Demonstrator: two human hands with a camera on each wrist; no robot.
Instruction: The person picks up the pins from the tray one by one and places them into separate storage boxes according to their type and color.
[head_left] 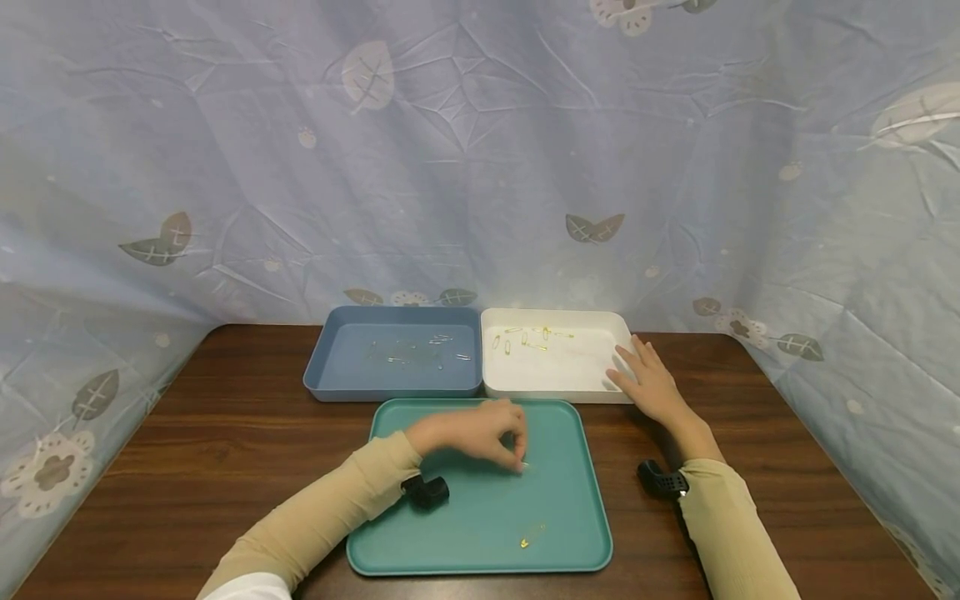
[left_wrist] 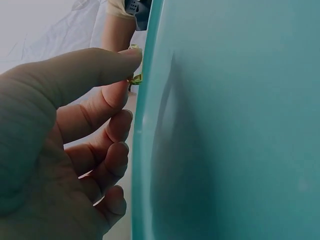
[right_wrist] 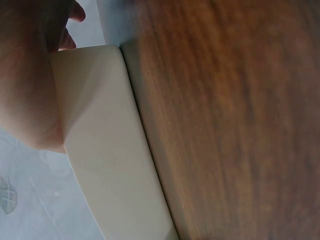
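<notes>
Over the green tray [head_left: 480,554], my left hand [head_left: 480,433] pinches a small gold safety pin [left_wrist: 136,79] between thumb and index finger. Much of that pin is hidden by the fingertips. Another gold safety pin [head_left: 525,542] lies on the green tray near its front edge. My right hand [head_left: 651,385] rests at the right rim of the white tray [head_left: 555,388], its fingers spread and reaching over the side. Several gold safety pins [head_left: 507,347] lie scattered inside the white tray.
Left of the white tray stands a blue tray [head_left: 390,393] with several silver pins [head_left: 441,339] in it. All three trays sit on a dark wooden table [head_left: 202,467]. A patterned curtain [head_left: 465,167] hangs behind and along both sides.
</notes>
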